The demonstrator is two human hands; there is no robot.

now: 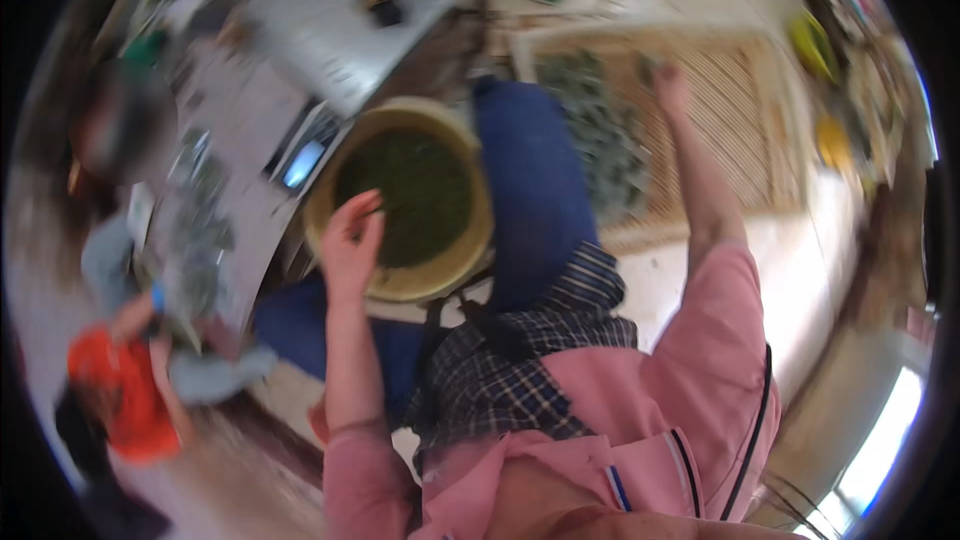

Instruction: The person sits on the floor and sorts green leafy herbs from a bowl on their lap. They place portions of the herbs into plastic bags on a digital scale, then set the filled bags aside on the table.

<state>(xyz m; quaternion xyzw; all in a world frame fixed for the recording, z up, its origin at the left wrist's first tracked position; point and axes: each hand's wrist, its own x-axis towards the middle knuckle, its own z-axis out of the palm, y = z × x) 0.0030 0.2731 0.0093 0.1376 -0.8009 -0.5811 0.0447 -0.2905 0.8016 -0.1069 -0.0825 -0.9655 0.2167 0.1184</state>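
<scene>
My left hand [352,247] hovers over the near left rim of a round yellowish tub [442,281]. Its fingers are loosely curled with the thumb apart, and I see nothing in them. A dark green loose mass [409,195], too blurred to name, fills much of the tub. Out to the right, my right hand [673,86] holds a small dark greenish piece [646,69] by its end, above a wooden-framed slatted tray [727,120]. Several grey-green pieces [600,135] lie close together on the left part of that tray.
A digital device with a lit display [304,163] sits at the edge of the table [255,97] on the left. Clear packets [199,240] lie on that table. A person in an orange top [124,397] sits beyond it. Yellow objects [814,45] stand at the right.
</scene>
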